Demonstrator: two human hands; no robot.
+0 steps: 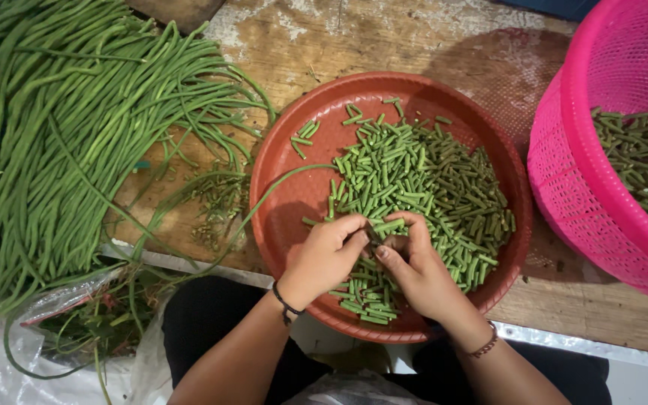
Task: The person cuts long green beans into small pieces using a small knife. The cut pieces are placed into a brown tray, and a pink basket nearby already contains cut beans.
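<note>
1. Head view, looking down: round red-brown plastic tray (279, 187) on a worn wooden tabletop (354, 37), its near rim hanging over the table's front edge.
2. Heap of short-cut green bean pieces (421, 187), filling the middle and right of the tray; a few stray pieces lie apart near the upper left of the tray floor, and a small cluster lies at the near rim between the wrists.
3. Left hand (324, 255), over the near part of the tray; fingers curled inward, fingertips pinching a long bean at the point where both hands meet. Thin black band on the wrist.
4. Right hand (418, 266), touching the left hand at the fingertips; thumb and fingers closed on a short green bean segment (390, 225), which sticks up just above the knuckles. Beaded bracelet on the wrist.
5. Single long green bean (264, 199), running from the left hand's pinch up and leftward across the bare tray floor, over the tray's left rim and down toward the table's front edge.
6. Large pile of uncut long green beans (46, 142), spread over the left of the tabletop, well apart from the hands.
7. Pink perforated plastic basket (579, 172), just beside the tray on the right, holding more cut bean pieces.
8. Clear plastic bag (46, 337) of green trimmings, below the table edge at lower left.
</note>
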